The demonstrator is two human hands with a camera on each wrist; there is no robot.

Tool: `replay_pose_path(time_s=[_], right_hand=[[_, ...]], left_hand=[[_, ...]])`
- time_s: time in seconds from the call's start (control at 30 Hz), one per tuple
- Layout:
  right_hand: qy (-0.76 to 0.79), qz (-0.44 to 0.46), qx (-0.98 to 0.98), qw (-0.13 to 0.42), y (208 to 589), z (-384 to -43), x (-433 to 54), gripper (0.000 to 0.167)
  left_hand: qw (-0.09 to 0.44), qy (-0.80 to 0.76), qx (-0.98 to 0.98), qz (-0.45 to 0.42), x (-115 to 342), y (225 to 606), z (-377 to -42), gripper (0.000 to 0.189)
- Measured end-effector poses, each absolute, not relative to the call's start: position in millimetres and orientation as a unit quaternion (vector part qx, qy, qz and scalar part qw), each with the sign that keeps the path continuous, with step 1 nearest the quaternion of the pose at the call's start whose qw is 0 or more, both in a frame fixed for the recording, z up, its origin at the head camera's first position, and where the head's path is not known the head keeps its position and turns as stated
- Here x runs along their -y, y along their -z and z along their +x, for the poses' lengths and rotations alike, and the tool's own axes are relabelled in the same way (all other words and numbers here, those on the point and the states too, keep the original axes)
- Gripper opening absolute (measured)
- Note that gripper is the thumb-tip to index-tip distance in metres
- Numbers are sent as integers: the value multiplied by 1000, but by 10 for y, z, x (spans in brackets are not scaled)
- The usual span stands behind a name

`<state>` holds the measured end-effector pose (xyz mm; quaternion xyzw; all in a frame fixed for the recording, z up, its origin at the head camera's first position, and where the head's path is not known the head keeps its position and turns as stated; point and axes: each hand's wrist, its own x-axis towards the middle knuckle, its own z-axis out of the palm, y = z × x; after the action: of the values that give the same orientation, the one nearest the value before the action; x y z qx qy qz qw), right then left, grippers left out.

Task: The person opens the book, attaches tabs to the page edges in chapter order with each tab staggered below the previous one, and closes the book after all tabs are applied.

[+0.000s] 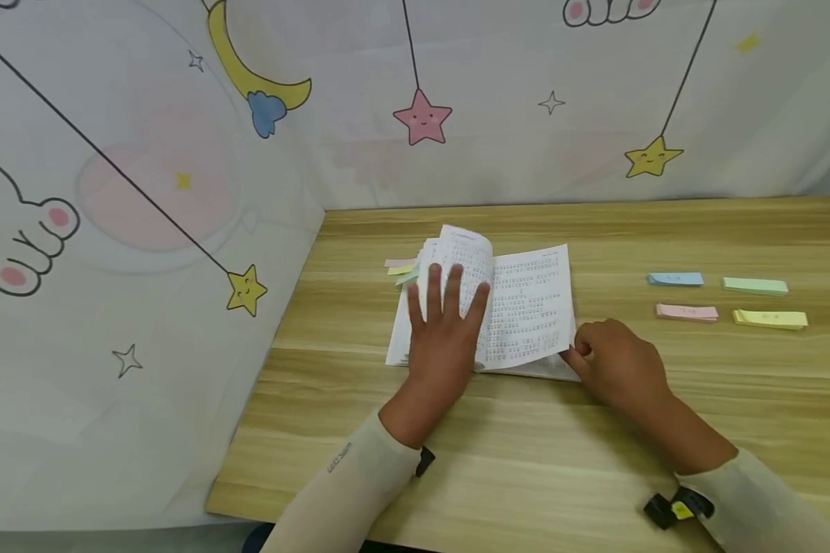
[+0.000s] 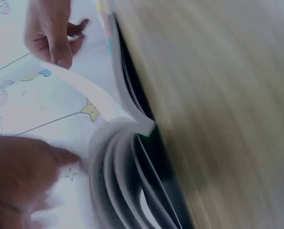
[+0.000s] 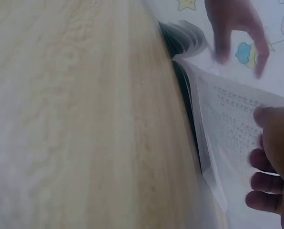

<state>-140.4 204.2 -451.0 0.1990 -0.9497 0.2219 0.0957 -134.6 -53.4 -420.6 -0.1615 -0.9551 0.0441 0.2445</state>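
An open book [image 1: 529, 307] with printed pages lies on the table. My left hand [image 1: 446, 338] rests on its left-hand pages with the fingers spread; those pages bow upward near the spine. At the lower right corner, my right hand [image 1: 622, 361] pinches a page [image 3: 228, 114] between thumb and curled fingers, and that page stands lifted off the ones below. In the left wrist view, the raised page [image 2: 96, 95] stretches from the spine to the right hand's thumb. Pink, yellow and green tabs [image 1: 401, 269] stick out from the book's left edge.
On the right of the wooden table [image 1: 733, 399] lie a blue strip pad [image 1: 675, 279], a green one [image 1: 755, 286], a pink one [image 1: 687, 312] and a yellow one [image 1: 771, 319]. A white printed cloth [image 1: 491, 169] hangs behind the table and along its left side.
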Motion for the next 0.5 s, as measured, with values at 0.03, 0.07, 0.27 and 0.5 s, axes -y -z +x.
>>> replay_pose_path(time_s=[0.03,0.07,0.27,0.5], right_hand=[[-216,216,947,95,4522,-1408,-2038,18],[-213,238,943,90,4533,-1411,-2030,18],[-209,352,912,35,4586,-1400,-1990,66],[-177,360,916,26,4593,-1415,-2071,45]], left_hand=[[202,-38,962,-180,517,4185,-1330,74],[159,-31,968,-194,499,4171,-1318,74],[102,-1,976,-190,455,4211,-1303,93],[261,-34,958,-110,545,4223,-1354,85]])
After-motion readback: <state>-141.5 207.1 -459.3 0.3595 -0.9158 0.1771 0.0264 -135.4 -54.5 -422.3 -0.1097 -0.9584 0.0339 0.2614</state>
